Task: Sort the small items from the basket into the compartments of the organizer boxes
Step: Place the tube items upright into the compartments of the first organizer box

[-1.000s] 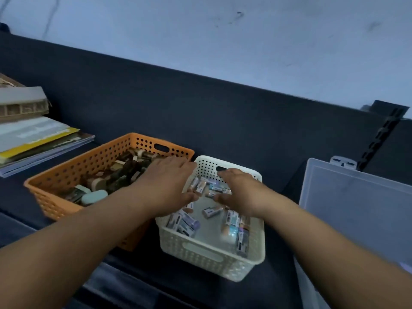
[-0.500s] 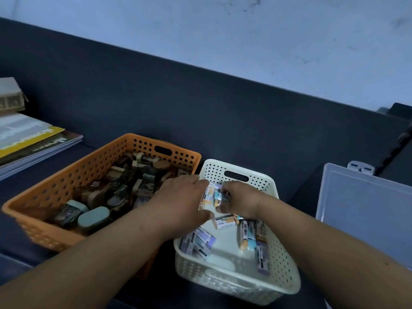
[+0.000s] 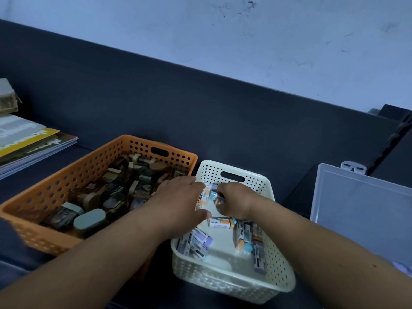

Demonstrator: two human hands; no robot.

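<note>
A cream perforated basket (image 3: 276, 259) holds small wrapped items (image 3: 219, 222), lying loose. A clear organizer box (image 3: 361, 210) stands open just right.

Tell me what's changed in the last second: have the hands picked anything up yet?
The left hand and right hand drew together at the far end of the white basket. Spread flat a second ago, they now pinch a few packets between them. The orange basket, the magazines and the clear lid stayed put.
</note>
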